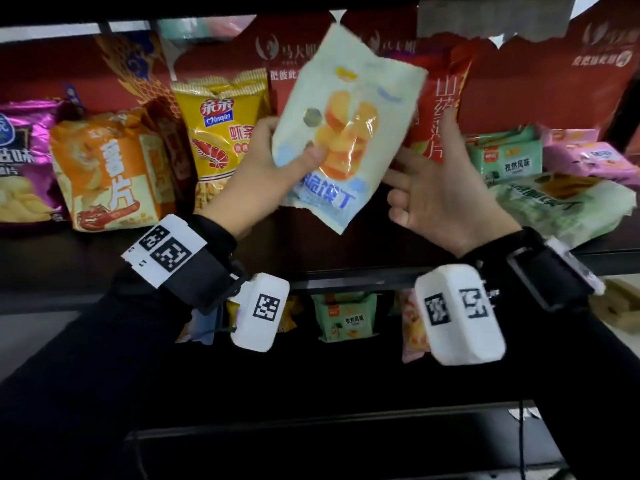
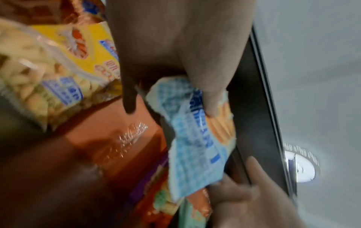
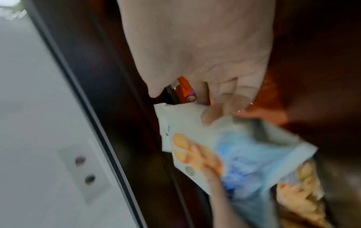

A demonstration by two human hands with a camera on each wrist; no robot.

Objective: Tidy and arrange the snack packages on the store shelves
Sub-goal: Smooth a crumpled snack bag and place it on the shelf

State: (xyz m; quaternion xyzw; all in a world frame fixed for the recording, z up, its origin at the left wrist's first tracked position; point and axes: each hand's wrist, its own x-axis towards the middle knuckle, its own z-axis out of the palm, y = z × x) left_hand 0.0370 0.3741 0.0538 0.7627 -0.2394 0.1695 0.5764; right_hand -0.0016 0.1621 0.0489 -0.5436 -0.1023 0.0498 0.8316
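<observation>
A pale blue and white snack packet (image 1: 346, 133) with orange biscuits printed on it is up in front of the shelf, tilted with its top to the left. My left hand (image 1: 294, 157) pinches its lower left edge, thumb on the front and fingers behind. The left wrist view shows the same packet (image 2: 195, 146) under my thumb (image 2: 209, 100). My right hand (image 1: 422, 168) is at the packet's right edge with fingers spread and loosely bent, the fingertips touching it. In the right wrist view the packet (image 3: 234, 154) is blurred below those fingers (image 3: 220, 108).
Behind stand a yellow shrimp-strip packet (image 1: 221, 133), an orange chip packet (image 1: 104, 174), a purple packet (image 1: 20, 157) and a red packet (image 1: 436, 109). Green (image 1: 509, 157), pink (image 1: 595, 157) and pale green (image 1: 561, 206) packets lie at the right. More packets (image 1: 343, 317) hang under the shelf edge (image 1: 346, 275).
</observation>
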